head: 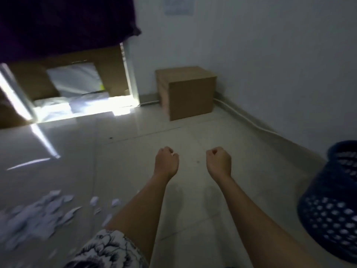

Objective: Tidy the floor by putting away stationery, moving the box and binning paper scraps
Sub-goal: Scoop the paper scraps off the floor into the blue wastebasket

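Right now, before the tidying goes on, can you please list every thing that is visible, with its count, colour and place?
cardboard box: one, brown, on the floor against the far wall
paper scraps: many, white, scattered on the floor at lower left
basket: one, dark blue with holes, at the right edge
cable: one, white, along the foot of the right wall
cloth: one, dark purple, hanging at upper left
plastic bag: one, white, under the cloth, in front of brown cardboard
sheet: one, pale, on the wall at the top
floor: pale tiles
left grip: bare hand, fingers curled, holds nothing
right grip: bare hand, fingers curled, holds nothing
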Available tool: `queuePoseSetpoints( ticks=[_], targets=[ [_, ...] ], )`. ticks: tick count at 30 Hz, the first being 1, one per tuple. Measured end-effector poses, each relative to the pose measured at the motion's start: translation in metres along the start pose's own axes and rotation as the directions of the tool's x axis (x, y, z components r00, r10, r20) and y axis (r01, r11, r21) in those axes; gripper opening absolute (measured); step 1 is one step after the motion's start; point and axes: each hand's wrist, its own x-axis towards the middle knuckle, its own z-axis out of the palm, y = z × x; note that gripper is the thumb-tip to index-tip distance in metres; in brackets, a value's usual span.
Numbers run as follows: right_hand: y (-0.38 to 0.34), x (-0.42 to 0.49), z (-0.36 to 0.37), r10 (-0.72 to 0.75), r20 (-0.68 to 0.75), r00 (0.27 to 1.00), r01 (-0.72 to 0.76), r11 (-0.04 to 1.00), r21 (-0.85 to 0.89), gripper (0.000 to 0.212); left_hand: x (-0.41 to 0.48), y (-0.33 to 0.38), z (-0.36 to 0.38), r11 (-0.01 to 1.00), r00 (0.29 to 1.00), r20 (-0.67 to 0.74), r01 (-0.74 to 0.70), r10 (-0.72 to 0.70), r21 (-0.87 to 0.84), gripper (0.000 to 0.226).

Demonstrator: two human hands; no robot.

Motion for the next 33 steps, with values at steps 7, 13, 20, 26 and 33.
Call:
queuePoseSetpoints(
  ticks=[7, 13, 20, 26, 33],
  targets=[
    [0.016, -0.15, 0.196, 0.171, 0.305, 0.937, -0.076, 0.951, -0.301, 0.039, -0.005, -0.241, -0.151, 0.885, 0.959, -0.057, 0.279, -0.278, 0.373, 0.04],
    [0.08, -0.328, 0.296, 0.299, 0.243, 0.923, -0.137, 0.844, -0.518, 0.065, -0.05, -0.406, -0.216, 0.793, 0.966, -0.099, 0.252, -0.238, 0.555, 0.043],
    [0.06, -0.415, 0.375, 0.275, 0.245, 0.93, -0.128, 0.865, -0.484, 0.079, -0.09, -0.466, -0.243, 0.756, 0.762, -0.279, 0.636, -0.584, 0.155, 0.055],
    [-0.027, -0.415, 0.461, 0.007, 0.472, 0.881, 0.227, 0.87, -0.438, 0.069, -0.069, -0.488, -0.295, 0.804, 0.785, -0.262, 0.592, -0.561, 0.051, 0.054],
    [-0.032, -0.51, 0.485, -0.552, 0.812, 0.192, 0.891, 0.445, 0.092, 0.061, -0.102, -0.551, -0.37, 0.577, 0.44, -0.537, 0.809, -0.72, -0.11, 0.051]
  ],
)
